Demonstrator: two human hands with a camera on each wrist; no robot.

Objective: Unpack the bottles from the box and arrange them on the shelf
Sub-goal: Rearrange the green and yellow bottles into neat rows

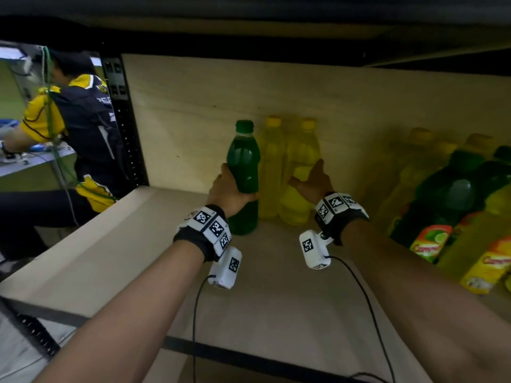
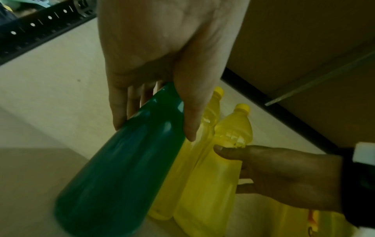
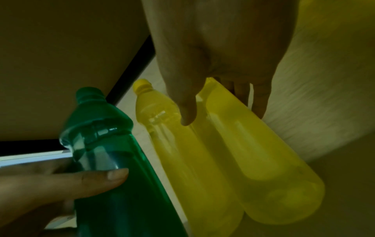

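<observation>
A green bottle (image 1: pixel 243 167) (image 2: pixel 121 168) (image 3: pixel 121 184) with a green cap stands upright on the wooden shelf (image 1: pixel 110 244). My left hand (image 1: pixel 226 186) (image 2: pixel 158 64) grips its middle, thumb on the right side. Right beside it stand two yellow bottles, one at the back (image 1: pixel 272 167) and one nearer (image 1: pixel 301 172) (image 2: pixel 213 184) (image 3: pixel 253 160). My right hand (image 1: pixel 315 181) (image 3: pixel 219 56) wraps round the nearer yellow bottle, thumb on its left and fingers on its right. The box is out of view.
Several labelled yellow and green bottles (image 1: pixel 442 217) crowd the shelf's right side. A black perforated upright (image 1: pixel 121 120) bounds the shelf on the left, and a board hangs low overhead. A person in a yellow and dark shirt (image 1: pixel 77 128) sits beyond the upright.
</observation>
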